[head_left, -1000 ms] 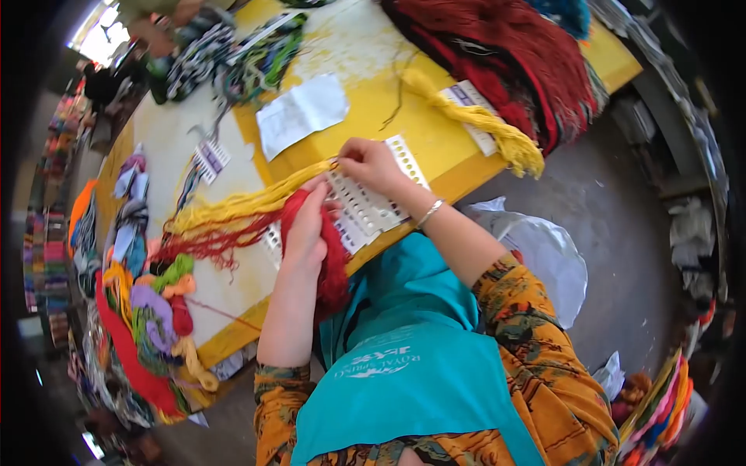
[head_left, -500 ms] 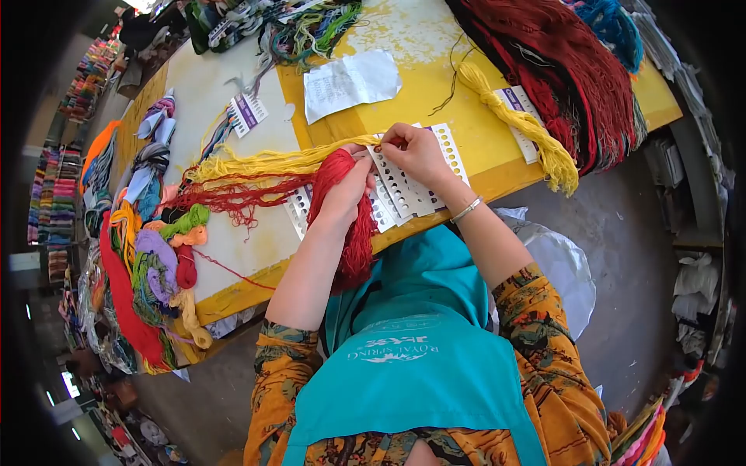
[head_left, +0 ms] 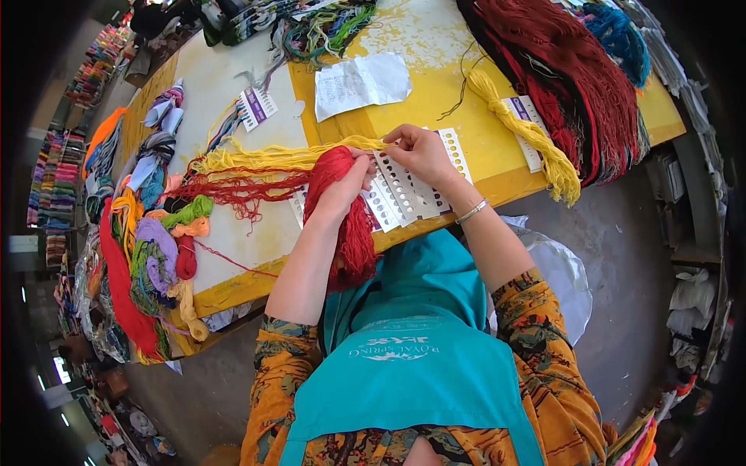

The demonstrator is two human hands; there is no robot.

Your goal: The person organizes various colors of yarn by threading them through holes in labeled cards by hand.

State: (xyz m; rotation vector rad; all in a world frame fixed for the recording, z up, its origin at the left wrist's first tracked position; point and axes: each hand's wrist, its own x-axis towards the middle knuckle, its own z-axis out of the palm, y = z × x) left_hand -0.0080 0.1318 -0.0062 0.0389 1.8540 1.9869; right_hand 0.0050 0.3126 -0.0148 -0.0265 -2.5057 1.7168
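A thick skein of red thread [head_left: 350,241] hangs over the table's front edge, and my left hand [head_left: 347,185] is closed round its upper part. Loose red strands trail left across the table. My right hand [head_left: 423,158] pinches at the top end of a white punched thread card [head_left: 398,194]; what lies between the fingertips is too small to make out. Long yellow strands [head_left: 272,159] stretch behind the left hand up to those fingertips. More punched cards lie beneath and beside this one, partly covered by my hands and the red skein.
On the right lie a twisted yellow skein [head_left: 521,132] on a card and a big dark red bundle [head_left: 567,78]. A creased paper [head_left: 361,84] and a small thread card [head_left: 256,107] lie farther back. Mixed coloured skeins [head_left: 155,252] crowd the left edge.
The view has shifted slightly, moving the table things a little to the right. My left hand keeps its hold on the red skein; my right fingertips stay at the card's top end.
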